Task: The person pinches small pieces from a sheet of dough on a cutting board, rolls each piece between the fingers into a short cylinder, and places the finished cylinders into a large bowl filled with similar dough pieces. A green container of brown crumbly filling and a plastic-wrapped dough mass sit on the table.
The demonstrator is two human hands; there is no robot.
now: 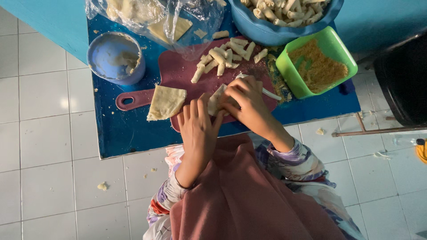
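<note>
Beyond my fingertips, a loose pile of pale finished pastry rolls (224, 55) lies on the dark red plastic cutting board (178, 71), well apart from my fingers. Further out past the pile stands a large blue plastic bowl (267, 31) filled with more rolls. Out beyond my right knuckles sits a square green plastic tub of orange-brown crumbs (316, 62); spilled crumbs lie between it and the board. A thin white utensil (269, 93) runs out from under my right fingers toward the tub. Just beside my left thumb lies a flat pale folded pastry sheet (166, 102), not touched. Past it stands a round blue cup with pale paste inside (116, 58), and a clear plastic bag of pastry sheets (155, 20) lies beyond that. All rest on a low blue table (120, 133) over white floor tiles.

My left hand (198, 129) and right hand (244, 104) meet over a small pale pastry wrapper (216, 100) on the near part of the board. Both sets of fingers are curled and grasping it. The wrapper looks soft, cream-coloured and partly folded; my fingers hide most of it.
</note>
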